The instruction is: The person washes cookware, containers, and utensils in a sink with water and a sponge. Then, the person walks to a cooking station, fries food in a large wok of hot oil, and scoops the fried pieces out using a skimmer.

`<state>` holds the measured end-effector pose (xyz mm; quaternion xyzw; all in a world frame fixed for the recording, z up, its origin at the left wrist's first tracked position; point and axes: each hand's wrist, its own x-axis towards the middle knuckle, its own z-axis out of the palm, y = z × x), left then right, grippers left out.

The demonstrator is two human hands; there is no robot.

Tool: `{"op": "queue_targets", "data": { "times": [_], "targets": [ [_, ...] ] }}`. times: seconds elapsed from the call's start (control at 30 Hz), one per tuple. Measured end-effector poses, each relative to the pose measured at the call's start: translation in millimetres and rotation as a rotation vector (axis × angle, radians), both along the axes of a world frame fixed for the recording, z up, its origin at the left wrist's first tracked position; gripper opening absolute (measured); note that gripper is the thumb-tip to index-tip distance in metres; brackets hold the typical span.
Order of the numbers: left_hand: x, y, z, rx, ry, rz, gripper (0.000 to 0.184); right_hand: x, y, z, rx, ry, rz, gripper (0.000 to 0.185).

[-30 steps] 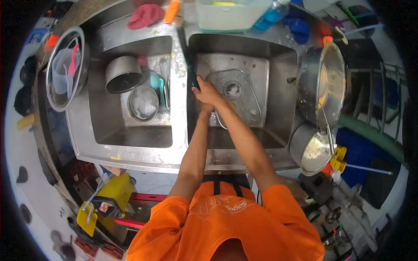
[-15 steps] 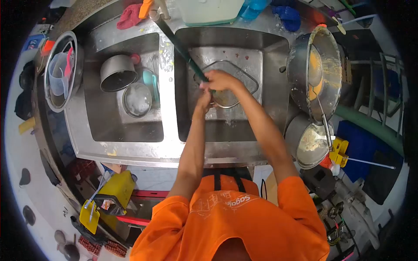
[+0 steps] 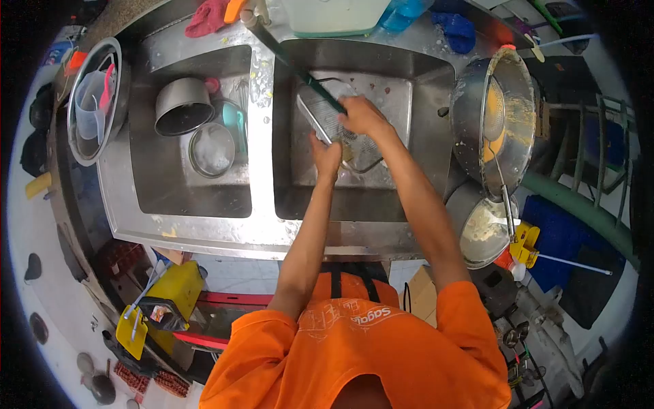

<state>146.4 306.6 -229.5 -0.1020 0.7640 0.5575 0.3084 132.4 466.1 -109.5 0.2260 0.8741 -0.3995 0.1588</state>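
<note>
In the right basin (image 3: 429,163), my left hand (image 3: 328,158) is closed on the rim of a metal mesh rack (image 3: 328,112) with a rounded, roughly rectangular frame. The rack is tilted, one bright edge running up and left from my fingers. My right hand (image 3: 364,116) is wrapped round the lower end of a green hose (image 3: 300,71) that comes down from the tap. The hose end is over the rack, close to its mesh; my fingers hide its mouth. A small yellowish piece (image 3: 347,151) shows beside my left hand, too indistinct to name.
The left basin (image 3: 153,184) holds a metal pot (image 3: 182,102), a round bowl (image 3: 212,150) and a turquoise utensil (image 3: 234,119). A steel basin (image 3: 78,153) with plastic jugs stands far left. Right of the sink are a large dirty pan (image 3: 521,129) and a food-smeared pot (image 3: 477,242).
The rack has turned and tilted, its bright edge now rising at the left. My right hand moved right with the hose end. My left hand shifted slightly right onto the rim.
</note>
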Motion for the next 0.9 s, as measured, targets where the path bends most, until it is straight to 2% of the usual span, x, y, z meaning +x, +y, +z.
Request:
{"op": "queue_targets", "data": {
  "times": [0.03, 0.07, 0.17, 0.2, 0.3, 0.33, 0.43, 0.47, 0.5, 0.57, 0.6, 0.67, 0.7, 0.77, 0.83, 0.87, 0.9],
  "targets": [
    [-3.3, -5.6, 44.6, 0.113, -0.076, -0.069, 0.078, -4.3, -1.0, 6.3, 0.129, -0.045, -0.073, 0.034],
    [-7.2, -10.7, 91.7, 0.221, -0.158, -0.137, 0.085, -7.7, -0.1, 9.6, 0.037, -0.072, 0.018, 0.034],
    [-16.4, -20.7, 130.1, 0.163, -0.316, -0.087, 0.085, -10.5, -2.2, 16.1, -0.243, -0.160, 0.299, 0.037],
    [-9.1, -25.2, 101.1, 0.096, -0.331, -0.051, 0.073, -6.8, -1.9, -13.7, -0.006, 0.026, 0.176, 0.038],
    [-19.4, -33.3, 107.8, 0.231, -0.548, -0.288, 0.060, -9.8, -5.6, -37.9, 0.006, 0.181, 0.087, 0.039],
    [-17.8, -32.5, 119.7, 0.266, -0.663, -0.261, 0.049, -13.6, -5.1, -38.1, -0.451, -0.003, 0.187, 0.038],
    [-23.3, -30.0, 116.0, 0.265, -0.754, -0.180, 0.049, -6.2, -9.1, -41.6, 0.023, 0.174, -0.114, 0.033],
    [-20.8, -28.6, 71.5, 0.284, -0.714, -0.217, 0.054, -9.4, -12.0, -29.3, 0.173, 0.064, -0.110, 0.027],
    [-23.0, -19.2, 50.8, 0.293, -0.586, -0.220, 0.059, -5.2, -14.0, -46.2, 0.030, 0.128, 0.007, 0.027],
    [-25.2, -10.1, 8.7, 0.296, -0.439, -0.331, 0.066, 6.8, -26.0, -43.5, -0.079, 0.202, 0.074, 0.028],
    [-26.4, -5.3, -19.8, 0.300, -0.412, -0.442, 0.067, 12.9, -29.3, -13.7, -0.038, 0.223, 0.023, 0.029],
    [-31.8, -4.9, -4.5, 0.289, -0.399, -0.562, 0.068, 19.3, -34.8, 33.7, 0.108, 0.032, -0.023, 0.033],
    [-32.0, -5.0, 52.2, 0.271, -0.403, -0.578, 0.067, 27.9, -34.3, 26.1, -0.088, 0.107, -0.049, 0.034],
    [-26.7, -11.5, 66.8, 0.177, -0.485, -0.709, 0.065, 43.6, -28.1, -4.7, -0.489, 0.256, -0.106, 0.037],
    [-19.2, -20.8, 41.4, 0.158, -0.703, -0.703, 0.055, 45.7, -27.5, 35.8, -0.031, 0.225, -0.157, 0.041],
    [-17.0, -31.1, 44.8, 0.213, -0.838, -0.591, 0.047, 64.0, -19.2, 19.8, 0.028, 0.227, -0.171, 0.044],
    [-16.4, -43.0, 59.0, 0.254, -0.898, -0.548, 0.055, 83.6, -16.1, 2.7, 0.088, 0.232, -0.192, 0.046]
  ]
}}
